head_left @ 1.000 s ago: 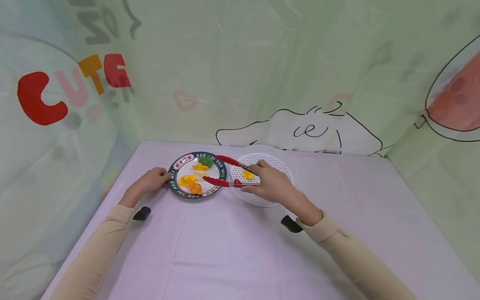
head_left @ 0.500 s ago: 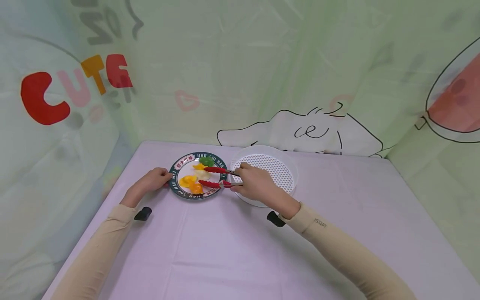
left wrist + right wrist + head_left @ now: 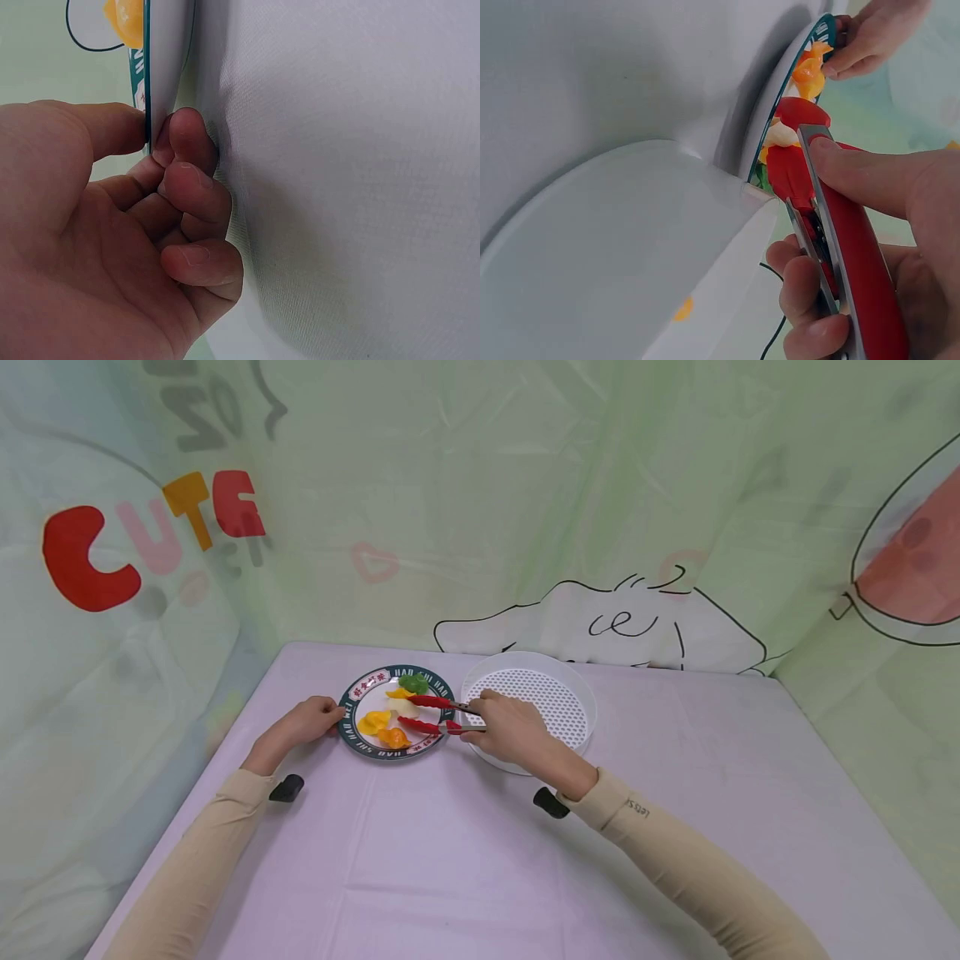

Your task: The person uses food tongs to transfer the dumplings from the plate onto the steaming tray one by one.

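Note:
My left hand (image 3: pixel 309 720) pinches the near-left rim of a round plate (image 3: pixel 347 727) with a dark green patterned border, thumb on top and fingertips beneath. On the plate lie several dumplings: green (image 3: pixel 413 683), yellow (image 3: pixel 375 722), orange (image 3: pixel 393 738) and white (image 3: pixel 403 708). My right hand (image 3: pixel 510 727) grips red-and-metal tongs (image 3: pixel 431 702). Their red tips reach over the plate's right side, either side of the white dumpling. Whether they touch it I cannot tell. In the right wrist view the thumb (image 3: pixel 855 176) presses the tongs' upper arm, with fingers curled below.
Right of the plate stands a round white tray with a perforated base (image 3: pixel 558 702), partly under my right hand. A small orange patch (image 3: pixel 682 309) shows at its wall in the right wrist view. A pale cloth covers the table (image 3: pixel 450 860); printed curtains (image 3: pixel 480 527) hang behind it.
My right hand and the tongs have moved left from the tray to the plate, their arms now closer together. The yellow dumpling seen in the tray no longer shows in the head view.

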`<state>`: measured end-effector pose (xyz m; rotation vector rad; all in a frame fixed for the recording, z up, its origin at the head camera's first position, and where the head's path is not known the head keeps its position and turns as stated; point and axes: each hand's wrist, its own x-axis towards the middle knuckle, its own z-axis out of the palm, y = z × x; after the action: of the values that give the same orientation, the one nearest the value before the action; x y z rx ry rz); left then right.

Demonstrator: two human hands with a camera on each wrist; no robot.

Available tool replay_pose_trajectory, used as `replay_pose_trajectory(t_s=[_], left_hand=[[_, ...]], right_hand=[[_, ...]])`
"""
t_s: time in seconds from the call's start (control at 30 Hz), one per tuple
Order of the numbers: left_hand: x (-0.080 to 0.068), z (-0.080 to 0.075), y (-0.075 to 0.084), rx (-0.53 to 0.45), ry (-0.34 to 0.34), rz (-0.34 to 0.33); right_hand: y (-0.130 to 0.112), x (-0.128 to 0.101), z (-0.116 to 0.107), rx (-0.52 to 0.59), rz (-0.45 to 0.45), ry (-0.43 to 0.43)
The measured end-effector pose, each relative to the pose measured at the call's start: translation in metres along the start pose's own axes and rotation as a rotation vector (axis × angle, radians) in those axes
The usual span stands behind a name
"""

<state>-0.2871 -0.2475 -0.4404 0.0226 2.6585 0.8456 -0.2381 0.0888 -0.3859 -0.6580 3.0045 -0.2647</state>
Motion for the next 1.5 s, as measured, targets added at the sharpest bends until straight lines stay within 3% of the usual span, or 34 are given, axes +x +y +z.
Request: replay_pose_trajectory(t_s=[0.33,0.67,1.17,1.5], left_hand=[[0.000,0.002,-0.002,0.007,-0.006,0.010],[0.000,0.001,-0.001,0.004,0.000,0.007],[0.000,0.002,-0.001,0.005,0.008,0.001],[-0.002,0.002,0.001,0.015,0.006,0.014]], right_hand=[[0.006,-0.007,0.006,0.062,0.013,0.028],[0.017,-0.022,-0.004,0.115,0.084,0.072],[0.060,-0.044,-0.020,0.232,0.168,0.113],[0.090,-0.060,-0.029,0.213,0.236,0.104]])
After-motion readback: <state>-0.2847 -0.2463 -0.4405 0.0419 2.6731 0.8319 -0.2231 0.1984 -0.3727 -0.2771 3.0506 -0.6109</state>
